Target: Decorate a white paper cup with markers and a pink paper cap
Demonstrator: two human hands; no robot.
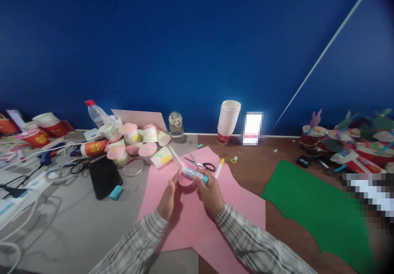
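Observation:
My right hand (210,192) is closed around a glue stick (190,172) with a clear body and a teal base. The stick's tip rests against a small rounded piece of pink paper (186,182). That piece is pinched in my left hand (168,200), its fingers partly hidden behind the paper. Both hands are above a large pink sheet (197,229). Just beyond them lie black-handled scissors (208,166), a white marker with a yellow cap (219,168) and a second pale marker (175,156). A teal cap (116,192) lies farther left.
Behind the left hand are several paper cups (162,157), some with pink paper tops. A black tablet or phone (104,177), cables and a power strip (18,202) occupy the left. A cup stack (228,120) leans near the wall. Green sheet (314,212) and decorated cups (313,132) lie right.

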